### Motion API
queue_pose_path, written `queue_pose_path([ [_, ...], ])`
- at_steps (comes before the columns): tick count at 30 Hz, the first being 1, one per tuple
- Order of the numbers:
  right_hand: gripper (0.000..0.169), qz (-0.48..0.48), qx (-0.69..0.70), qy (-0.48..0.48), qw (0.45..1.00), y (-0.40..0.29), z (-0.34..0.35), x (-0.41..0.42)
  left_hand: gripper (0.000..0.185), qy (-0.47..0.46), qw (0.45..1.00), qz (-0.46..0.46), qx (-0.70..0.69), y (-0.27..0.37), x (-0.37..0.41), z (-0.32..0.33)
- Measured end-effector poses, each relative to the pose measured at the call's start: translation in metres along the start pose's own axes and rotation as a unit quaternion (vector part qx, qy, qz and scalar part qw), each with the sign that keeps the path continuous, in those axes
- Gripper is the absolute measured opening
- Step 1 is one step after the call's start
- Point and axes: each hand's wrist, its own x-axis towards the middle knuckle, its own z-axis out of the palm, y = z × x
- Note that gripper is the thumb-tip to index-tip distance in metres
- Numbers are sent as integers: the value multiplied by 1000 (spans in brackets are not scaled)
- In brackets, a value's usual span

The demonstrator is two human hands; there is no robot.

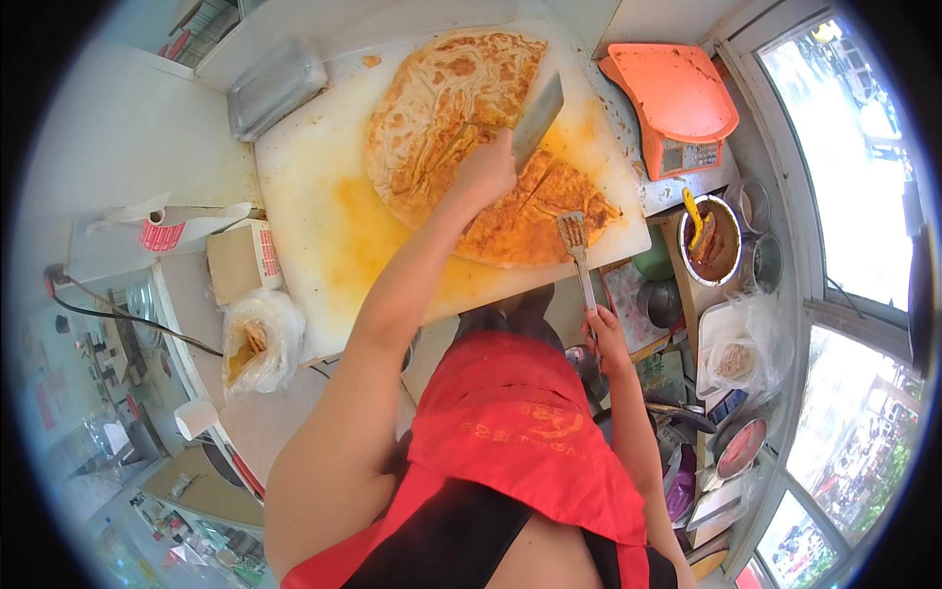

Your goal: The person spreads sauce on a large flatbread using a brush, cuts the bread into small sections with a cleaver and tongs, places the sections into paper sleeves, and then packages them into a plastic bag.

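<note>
My left hand [486, 173] grips a cleaver [542, 114], its wide blade slanting up and to the right over a large browned flatbread [441, 96]. Cut lines run across the bread, and its near part is coated orange-red. The handle of a slotted metal spatula [586, 283] is in my right hand [607, 339], beyond the near edge of the board; the spatula's head lies against the coated bread near its right end. Under the bread is a large white cutting board [309, 177] with orange oil stains. My left hand hides part of the cleaver's handle and the bread.
An orange kitchen scale [673, 92] stands behind right. Nearer on the right are a bowl of dark red sauce [712, 254] with a yellow-handled brush and a bagged tray [717, 331]. A clear plastic container [276, 88], cardboard box [239, 261] and plastic bag of food [261, 342] sit left.
</note>
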Motion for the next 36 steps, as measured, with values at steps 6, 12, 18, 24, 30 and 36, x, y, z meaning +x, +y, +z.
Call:
queue_pose_path([
  [6,25,-31,-17,18,999,5,9,-21,23,-19,999,-23,14,-68,-133,45],
  [12,27,-136,-73,55,986,-45,16,-87,22,-46,997,-48,-29,-95,-131,53],
  [18,27,-169,-107,-1,980,-103,78,-88,28,32,989,-42,-141,-133,-145,55],
  [24,32,-44,-67,-55,995,-37,128,16,32,167,952,-119,-227,-188,-192,0],
  [30,34,52,-43,-67,995,-4,94,-27,36,139,920,-217,-296,-212,-245,-42],
  [36,33,140,-100,-109,979,19,84,-61,30,178,901,-209,-336,-215,-250,-23],
])
